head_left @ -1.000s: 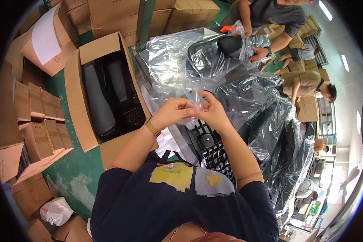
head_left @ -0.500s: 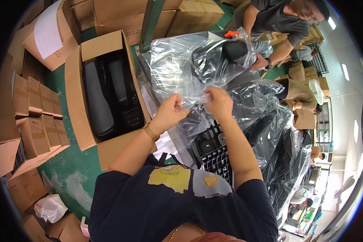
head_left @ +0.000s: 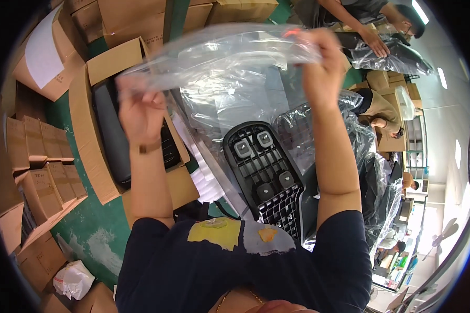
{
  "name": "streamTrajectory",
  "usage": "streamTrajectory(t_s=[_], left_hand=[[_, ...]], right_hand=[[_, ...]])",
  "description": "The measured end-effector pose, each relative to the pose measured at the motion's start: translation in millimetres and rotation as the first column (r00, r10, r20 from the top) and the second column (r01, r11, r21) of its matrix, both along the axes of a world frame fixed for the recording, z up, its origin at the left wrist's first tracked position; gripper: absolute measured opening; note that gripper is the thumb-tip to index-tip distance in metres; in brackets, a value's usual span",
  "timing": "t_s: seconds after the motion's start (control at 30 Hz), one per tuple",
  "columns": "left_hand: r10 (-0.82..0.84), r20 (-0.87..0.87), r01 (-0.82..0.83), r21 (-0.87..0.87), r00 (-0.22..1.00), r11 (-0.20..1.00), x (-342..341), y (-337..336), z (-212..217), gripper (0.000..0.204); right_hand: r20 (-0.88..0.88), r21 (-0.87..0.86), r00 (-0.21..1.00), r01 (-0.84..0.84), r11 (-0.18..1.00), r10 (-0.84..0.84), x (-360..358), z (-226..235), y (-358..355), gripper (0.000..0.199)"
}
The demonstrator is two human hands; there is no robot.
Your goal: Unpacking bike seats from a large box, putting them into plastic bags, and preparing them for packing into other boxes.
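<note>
A clear plastic bag (head_left: pixel 224 49) is stretched between my raised hands, blurred by motion. My left hand (head_left: pixel 142 112) grips its left end above the open carton. My right hand (head_left: pixel 322 65) pinches the other end, close to a small red-orange spot (head_left: pixel 293 32) on or behind the film. Below them, nearer to me, lies a long black plastic seat part (head_left: pixel 277 175), its ribbed underside up, with several grey and black mounting pads. Neither hand touches it. More clear plastic film (head_left: pixel 209 101) covers the work surface beyond the part.
The open carton (head_left: pixel 102 172) at left holds black padded parts (head_left: pixel 112 135). Black parts in clear film (head_left: pixel 363 156) are piled at right. A co-worker's hand (head_left: pixel 375 43) rests on a film-wrapped black part (head_left: pixel 394 55) at far right. Stacked cartons (head_left: pixel 47 146) line the left.
Both hands have risen and spread apart, stretching the bag. The black seat part now shows uncovered below. The co-worker's film-wrapped black part has moved away to the right.
</note>
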State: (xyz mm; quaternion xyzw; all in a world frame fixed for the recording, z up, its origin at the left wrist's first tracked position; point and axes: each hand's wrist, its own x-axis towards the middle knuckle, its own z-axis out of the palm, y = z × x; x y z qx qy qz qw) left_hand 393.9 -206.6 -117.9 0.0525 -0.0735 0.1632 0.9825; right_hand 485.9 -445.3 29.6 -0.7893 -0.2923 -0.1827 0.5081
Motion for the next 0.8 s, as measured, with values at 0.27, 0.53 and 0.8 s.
streamTrajectory(t_s=[0.27, 0.53, 0.8], left_hand=[[0.103, 0.125, -0.040, 0.805, 0.987, -0.592, -29, -106, -126, 0.014], [0.197, 0.061, 0.065, 0.817, 0.978, -0.573, -44, -125, -126, 0.028], [0.459, -0.137, 0.370, 0.803, 0.878, -0.468, -23, -118, -115, 0.032]], right_hand=[[-0.291, -0.947, 0.939, -0.256, 0.194, -0.184, 8, -171, -125, 0.024], [-0.339, -0.881, 0.908, -0.215, 0.423, -0.245, -23, -197, -146, 0.026], [-0.114, -0.872, 0.963, 0.021, 0.489, -0.244, 27, -174, -99, 0.024]])
